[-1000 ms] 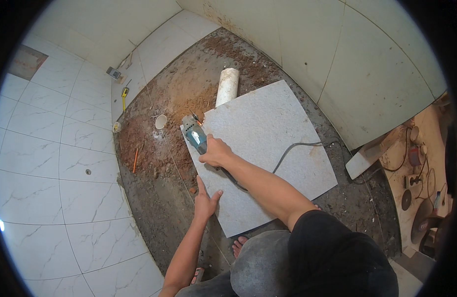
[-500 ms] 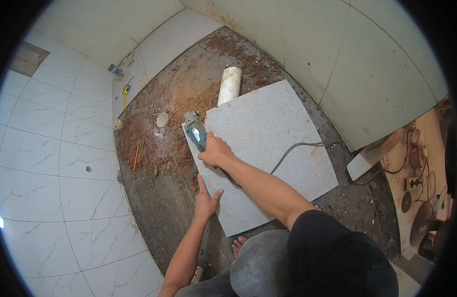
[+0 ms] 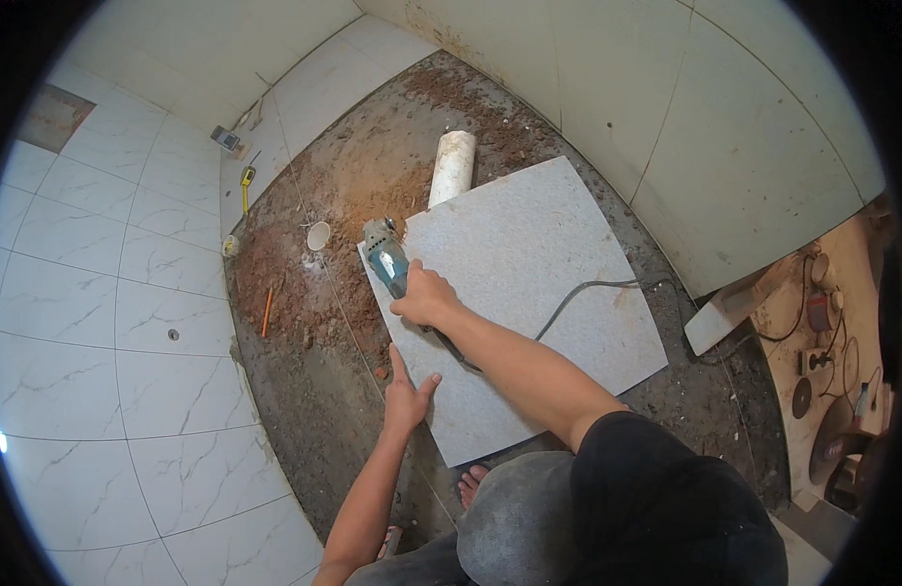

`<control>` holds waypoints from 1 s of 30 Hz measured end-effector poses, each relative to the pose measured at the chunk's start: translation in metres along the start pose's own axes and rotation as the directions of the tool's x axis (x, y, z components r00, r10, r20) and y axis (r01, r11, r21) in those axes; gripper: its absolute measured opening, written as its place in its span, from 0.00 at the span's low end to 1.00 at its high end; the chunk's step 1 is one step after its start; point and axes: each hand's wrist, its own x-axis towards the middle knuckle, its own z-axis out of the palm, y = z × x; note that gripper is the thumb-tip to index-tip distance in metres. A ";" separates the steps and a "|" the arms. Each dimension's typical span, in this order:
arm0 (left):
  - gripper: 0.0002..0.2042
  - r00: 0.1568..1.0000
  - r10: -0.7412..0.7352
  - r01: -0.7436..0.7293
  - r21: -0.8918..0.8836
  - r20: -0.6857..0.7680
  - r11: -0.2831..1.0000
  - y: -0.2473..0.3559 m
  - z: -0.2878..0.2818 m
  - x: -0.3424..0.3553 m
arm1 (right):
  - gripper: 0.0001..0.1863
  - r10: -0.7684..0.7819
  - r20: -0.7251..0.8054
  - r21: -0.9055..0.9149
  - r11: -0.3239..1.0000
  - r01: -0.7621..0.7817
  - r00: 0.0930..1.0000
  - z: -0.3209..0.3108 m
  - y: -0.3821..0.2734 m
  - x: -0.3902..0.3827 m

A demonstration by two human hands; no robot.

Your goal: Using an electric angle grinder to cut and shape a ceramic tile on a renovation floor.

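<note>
My right hand [image 3: 426, 296] is wrapped round the teal and grey body of an angle grinder [image 3: 386, 260]. The grinder's head lies over the far left corner of a large grey tile [image 3: 539, 283], where the edge looks notched. Its dark cord [image 3: 583, 290] runs across the tile to the right. My left hand [image 3: 407, 398] rests at the tile's left edge, fingers stretched out and thumb spread, holding nothing. Under the tile's far edge, a white pipe [image 3: 454, 166] sticks out. The grinder's disc cannot be made out.
Reddish soil [image 3: 285, 273] covers the rough floor on the left, with a round white pipe opening [image 3: 319, 235] and an orange pencil-like stick [image 3: 268, 313]. A yellow tape measure [image 3: 247, 178] lies by the wall. Boards, discs and cables lie on a wooden surface [image 3: 783, 391] at right.
Almost nothing differs. The view has shifted very slightly, while both hands, the grinder and the tile keep their places.
</note>
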 end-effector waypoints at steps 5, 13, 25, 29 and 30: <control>0.54 1.000 0.003 -0.003 -0.027 0.008 1.000 -0.003 0.001 0.001 | 0.39 -0.001 0.013 0.000 1.000 0.001 1.000 -0.003 0.003 0.002; 0.54 0.999 -0.028 0.028 0.004 0.026 1.000 0.000 0.000 0.001 | 0.38 -0.033 0.015 0.024 0.999 0.032 0.999 -0.008 0.010 0.006; 0.53 0.999 -0.031 0.031 0.032 0.013 0.999 0.002 0.000 0.000 | 0.38 -0.033 -0.022 0.025 0.999 0.033 0.999 -0.007 0.004 -0.002; 0.53 1.000 -0.003 0.003 0.005 -0.007 1.000 -0.003 -0.001 -0.001 | 0.38 -0.026 -0.028 0.032 0.999 0.027 0.999 -0.005 -0.002 -0.005; 0.54 1.000 -0.005 0.005 0.014 -0.004 1.000 -0.003 0.000 0.000 | 0.38 -0.018 -0.035 0.031 0.999 0.019 0.999 -0.005 -0.002 -0.005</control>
